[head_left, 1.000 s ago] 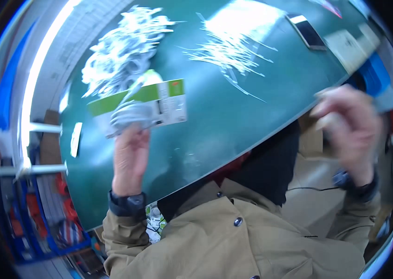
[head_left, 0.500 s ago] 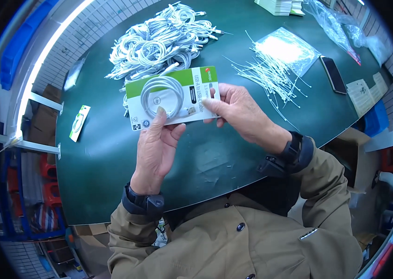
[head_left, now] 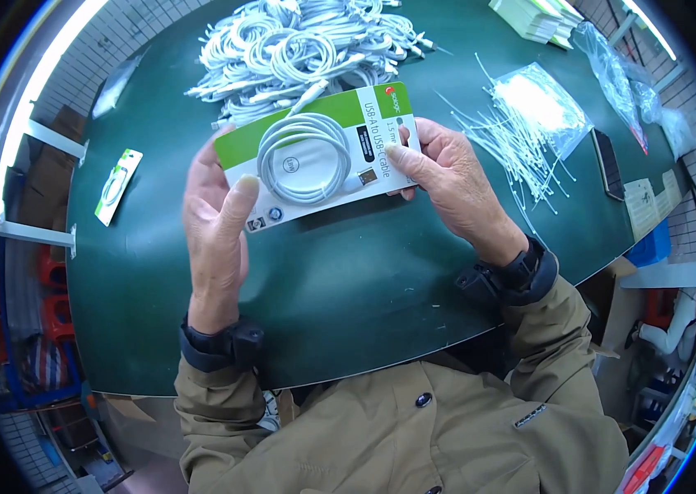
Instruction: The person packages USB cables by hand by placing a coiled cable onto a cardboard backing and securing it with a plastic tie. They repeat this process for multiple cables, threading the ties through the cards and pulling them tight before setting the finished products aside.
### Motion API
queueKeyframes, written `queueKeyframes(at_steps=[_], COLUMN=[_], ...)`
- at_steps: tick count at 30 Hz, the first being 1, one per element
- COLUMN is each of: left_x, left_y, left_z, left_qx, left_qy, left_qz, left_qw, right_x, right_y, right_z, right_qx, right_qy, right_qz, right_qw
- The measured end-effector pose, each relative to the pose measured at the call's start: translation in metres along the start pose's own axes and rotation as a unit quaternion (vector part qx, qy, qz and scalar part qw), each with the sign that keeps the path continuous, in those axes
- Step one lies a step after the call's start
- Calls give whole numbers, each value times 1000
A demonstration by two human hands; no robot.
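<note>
Bare green table [head_left: 348, 280] below hands, open; cable heap [head_left: 298, 49] blocks far side; loose ties [head_left: 521, 140], phone [head_left: 609, 163] crowd right; packaged cable [head_left: 117, 185] far left

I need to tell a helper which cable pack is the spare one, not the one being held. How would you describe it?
On the green table, look to the person's far left, away from the cable pile. A small pack lies there alone, flat, white with a green end. Unlike the held pack, no hand touches it.

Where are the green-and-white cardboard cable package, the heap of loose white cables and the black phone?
green-and-white cardboard cable package [head_left: 315, 156], head view, on the coiled cable at its middle.
heap of loose white cables [head_left: 298, 49], head view, mid-heap.
black phone [head_left: 609, 165], head view, screen centre.
</note>
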State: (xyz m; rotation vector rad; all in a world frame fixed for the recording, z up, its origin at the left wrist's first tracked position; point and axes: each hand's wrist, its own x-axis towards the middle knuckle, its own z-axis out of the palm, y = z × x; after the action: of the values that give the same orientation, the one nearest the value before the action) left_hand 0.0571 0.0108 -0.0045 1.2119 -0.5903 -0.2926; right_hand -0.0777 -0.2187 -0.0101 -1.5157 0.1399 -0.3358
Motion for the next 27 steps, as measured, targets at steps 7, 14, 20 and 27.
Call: queueKeyframes(at_steps=[7,14,20,27], left_x=[7,5,-1,-13], left_y=[16,24,33,28], left_z=[-7,-8,-9,16], left_qx=[265,343,178,328], left_qy=[-50,-148,-156,-152], left_qz=[71,-89,-148,-34], left_qw=[960,923,960,932], right_x=[-5,-6,-10,-9], right_y=[-2,0,-2,-6], right_z=[3,5,-2,13], right_qx=[-27,-25,-76,-244], right_qy=[-43,-105,-129,41], right_qz=[57,89,65,-255], right_qw=[997,990,987,935])
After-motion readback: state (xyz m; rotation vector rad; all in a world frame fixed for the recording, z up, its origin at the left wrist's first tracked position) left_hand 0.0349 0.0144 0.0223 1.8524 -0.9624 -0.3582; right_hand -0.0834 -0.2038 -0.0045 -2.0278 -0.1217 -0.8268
